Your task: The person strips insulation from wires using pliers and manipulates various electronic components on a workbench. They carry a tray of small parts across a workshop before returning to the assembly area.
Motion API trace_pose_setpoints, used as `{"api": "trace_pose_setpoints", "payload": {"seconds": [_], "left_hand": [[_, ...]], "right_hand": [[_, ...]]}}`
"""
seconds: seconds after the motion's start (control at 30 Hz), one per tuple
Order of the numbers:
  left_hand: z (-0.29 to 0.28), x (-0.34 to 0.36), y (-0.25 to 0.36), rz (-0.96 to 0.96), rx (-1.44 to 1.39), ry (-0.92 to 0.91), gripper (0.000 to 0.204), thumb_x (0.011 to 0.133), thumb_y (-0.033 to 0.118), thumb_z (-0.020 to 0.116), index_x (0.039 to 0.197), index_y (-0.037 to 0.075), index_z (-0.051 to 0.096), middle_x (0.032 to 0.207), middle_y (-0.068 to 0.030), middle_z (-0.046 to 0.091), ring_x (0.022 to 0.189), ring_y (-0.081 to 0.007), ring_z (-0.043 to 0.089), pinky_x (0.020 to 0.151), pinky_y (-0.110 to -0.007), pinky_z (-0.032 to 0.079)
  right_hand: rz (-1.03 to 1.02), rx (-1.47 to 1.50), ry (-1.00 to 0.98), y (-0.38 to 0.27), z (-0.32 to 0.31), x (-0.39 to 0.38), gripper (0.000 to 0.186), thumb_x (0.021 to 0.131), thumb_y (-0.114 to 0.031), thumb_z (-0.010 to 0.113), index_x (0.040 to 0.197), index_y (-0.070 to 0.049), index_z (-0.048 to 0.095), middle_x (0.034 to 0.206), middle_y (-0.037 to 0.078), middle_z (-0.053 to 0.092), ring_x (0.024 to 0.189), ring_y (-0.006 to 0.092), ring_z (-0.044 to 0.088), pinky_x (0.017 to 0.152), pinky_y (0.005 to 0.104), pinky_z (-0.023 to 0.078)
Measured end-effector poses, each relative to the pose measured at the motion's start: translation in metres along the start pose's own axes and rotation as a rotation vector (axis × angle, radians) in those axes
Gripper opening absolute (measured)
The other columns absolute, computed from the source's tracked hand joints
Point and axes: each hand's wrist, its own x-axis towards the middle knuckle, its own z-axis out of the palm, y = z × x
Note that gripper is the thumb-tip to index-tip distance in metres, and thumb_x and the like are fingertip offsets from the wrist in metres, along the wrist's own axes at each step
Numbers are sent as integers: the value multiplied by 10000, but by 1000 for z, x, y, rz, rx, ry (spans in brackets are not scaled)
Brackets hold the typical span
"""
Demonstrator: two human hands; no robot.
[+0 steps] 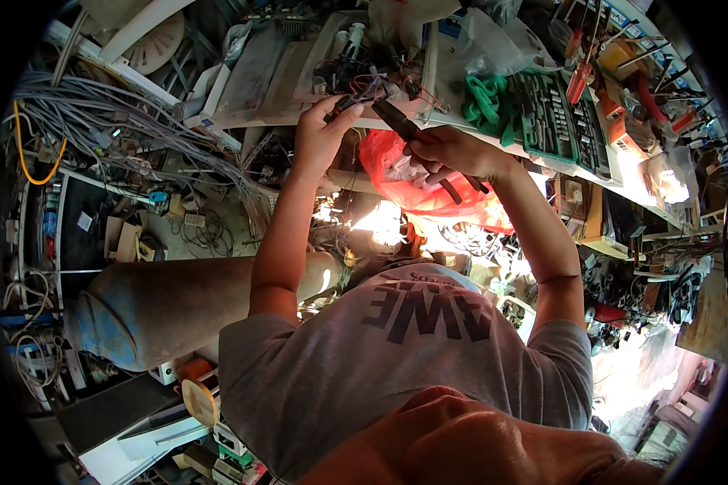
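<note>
My right hand [459, 152] grips a pair of dark pliers [395, 120], whose jaws point up and left over the front edge of the bench. The handles come out below my fingers. My left hand [322, 129] is closed, thumb against fingers, on a small dark piece [341, 106], too small to name. The pliers' tip and this piece are a short way apart. Just beyond both hands a clear plastic tray [321, 71] holds small parts and thin coloured wires [374, 86]. Below the pliers hangs a red plastic bag [388, 174].
A green socket set case [565, 121] lies on the bench at right, beside a green mesh bundle [487, 101]. Red-handled screwdrivers [579, 81] stand near it. Grey cables [113, 113] hang at left. A large rusty cylinder [186, 303] lies at my left side.
</note>
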Motion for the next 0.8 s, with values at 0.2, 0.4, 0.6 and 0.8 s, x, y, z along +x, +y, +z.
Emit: {"api": "trace_pose_setpoints", "payload": {"seconds": [0.2, 0.4, 0.6, 0.8], "left_hand": [[1, -7, 11, 16, -2, -11, 247, 859, 153, 703, 1046, -7, 676, 907, -15, 680, 814, -62, 571, 755, -227, 460], [-3, -9, 9, 77, 90, -70, 263, 847, 119, 700, 1069, -16, 662, 954, -41, 673, 851, -93, 592, 784, -247, 471], [-8, -10, 14, 106, 135, -131, 272, 852, 110, 686, 1091, -16, 649, 1022, -72, 659, 912, -128, 600, 810, -265, 473], [-9, -14, 22, 99, 74, -144, 258, 863, 114, 676, 1091, -4, 649, 1012, -65, 658, 920, -132, 598, 822, -269, 463]], "right_hand": [[6, -61, 27, -2, 2, 4, 327, 976, -320, 520, 1097, -25, 587, 870, 7, 565, 758, 99, 562, 731, 283, 562], [55, -168, 12, -8, -3, 3, 320, 972, -302, 527, 1124, -27, 588, 885, -3, 560, 781, 86, 546, 722, 274, 562], [-17, -299, -21, -6, -14, 1, 377, 961, -325, 530, 1157, -4, 566, 891, 22, 573, 804, 110, 579, 702, 277, 556], [-50, -324, -15, -12, -14, -4, 401, 950, -361, 531, 1148, -14, 569, 877, 30, 572, 780, 119, 589, 693, 284, 551]]}}
